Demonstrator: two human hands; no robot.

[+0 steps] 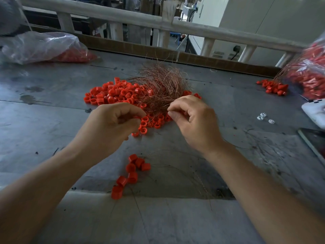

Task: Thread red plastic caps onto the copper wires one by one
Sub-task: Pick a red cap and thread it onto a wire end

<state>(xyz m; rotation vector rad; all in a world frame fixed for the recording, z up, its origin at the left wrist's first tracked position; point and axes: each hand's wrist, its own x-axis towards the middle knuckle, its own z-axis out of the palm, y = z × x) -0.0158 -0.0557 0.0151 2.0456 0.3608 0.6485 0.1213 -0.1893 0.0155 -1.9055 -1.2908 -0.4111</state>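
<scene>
Caps: short red rings, heaped.
Wires: thin copper tuft.
Your left hand: pinches 1 cap.
Your right hand: pinches 1 wire.

- Left hand: palm down, fingers curled, thumb and forefinger pinching a red cap.
- Right hand: just right of the left, thumb and forefinger pinching a copper wire, other fingers loosely curled.
- Both forearms bare, reaching in from the near corners and converging.
</scene>
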